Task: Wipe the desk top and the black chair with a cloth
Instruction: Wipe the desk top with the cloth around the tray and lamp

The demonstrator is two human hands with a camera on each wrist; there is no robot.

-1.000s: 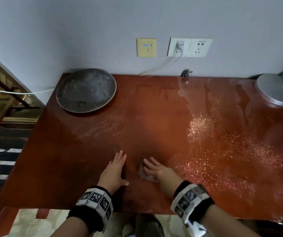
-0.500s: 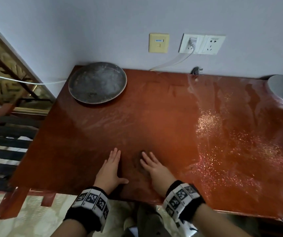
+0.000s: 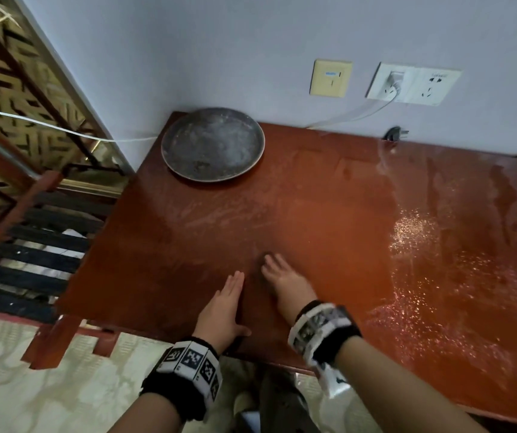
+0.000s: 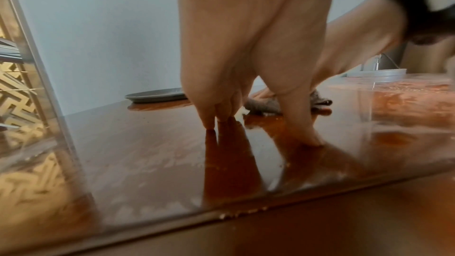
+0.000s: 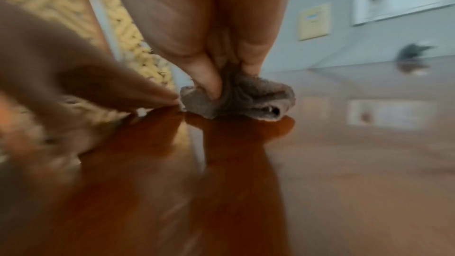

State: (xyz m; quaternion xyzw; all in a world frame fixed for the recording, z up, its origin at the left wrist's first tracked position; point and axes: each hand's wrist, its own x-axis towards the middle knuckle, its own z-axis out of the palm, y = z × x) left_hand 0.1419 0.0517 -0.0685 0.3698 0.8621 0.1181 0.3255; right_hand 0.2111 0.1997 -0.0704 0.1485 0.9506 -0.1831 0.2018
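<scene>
While the left hand (image 3: 224, 303) lies flat on the surface (image 3: 313, 214) at lower centre of the head view, the right hand (image 3: 283, 281) just beside it covers the cloth (image 3: 265, 255); unwiped glitter spreads rightward. The left wrist view shows the cloth bunched behind straight fingers (image 4: 209, 118). In the right wrist view, fingers (image 5: 209, 83) seemingly pinch it; wall-plate writing is unreadable.

- Worktop (image 3: 313, 220) stands against the wall, its left end near the wall's corner.
- Round dish (image 3: 213, 144) on worktop, back-left corner.
- Left hand (image 3: 223, 307) flat on worktop at front edge.
- Right hand (image 3: 285, 282) just right of it and slightly further back, on the cloth (image 5: 236, 98).
- Two wall plates (image 3: 330, 78) behind worktop, above its back edge.
- Loose plug (image 3: 394, 133) at back edge, right of dish.
- Lamp base (image 4: 376, 72) far right.
</scene>
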